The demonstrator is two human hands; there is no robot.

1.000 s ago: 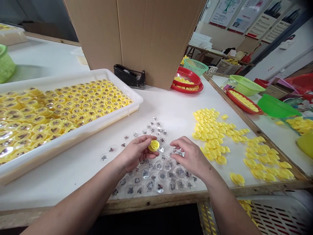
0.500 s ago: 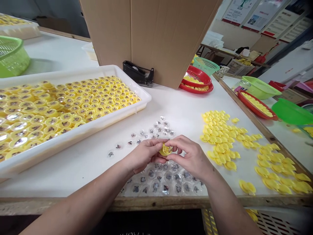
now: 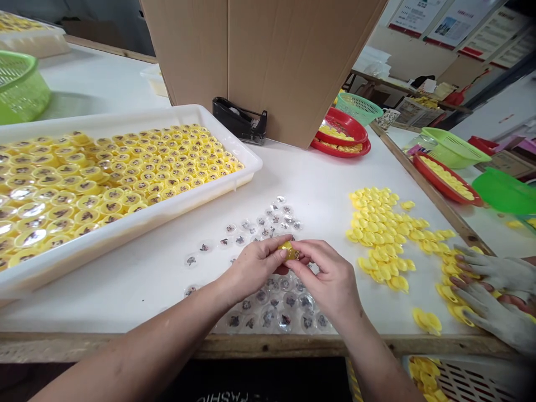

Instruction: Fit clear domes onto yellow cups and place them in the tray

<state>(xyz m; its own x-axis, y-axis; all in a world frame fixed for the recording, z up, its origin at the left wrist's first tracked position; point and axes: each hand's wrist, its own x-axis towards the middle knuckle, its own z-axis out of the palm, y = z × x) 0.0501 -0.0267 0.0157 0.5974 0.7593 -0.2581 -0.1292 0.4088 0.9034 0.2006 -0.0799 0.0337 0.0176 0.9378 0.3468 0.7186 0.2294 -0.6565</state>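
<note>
Yellow piece (image 3: 290, 252) in 2 hands (image 3: 256, 262), well clear of tray rim (image 3: 248, 164).

Tape dispenser (image 3: 237, 121) beside cardboard (image 3: 268, 61); patterned cup (image 3: 388, 118), perhaps.

Left hand (image 3: 256, 263) and right hand (image 3: 330, 274): one of each, two on the grip!
Yellow piece (image 3: 290, 252): a single one in the fingers.
Clear printed discs (image 3: 268, 318): dozens around the grip, too overlapped for a tally.
Loose yellow pieces (image 3: 372, 215): dozens, right of the grip, layered past counting.
White tray (image 3: 125, 231): one big one, left of the grip.
Yellow cups (image 3: 113, 194): oh, scores, filling that tray!
Tape dispenser (image 3: 234, 120): one, beyond the grip.
Red plates (image 3: 347, 120): three, beyond and right, two stacked.
Gloved hands (image 3: 498, 321): two, a co-worker's, far right of the grip.
</note>
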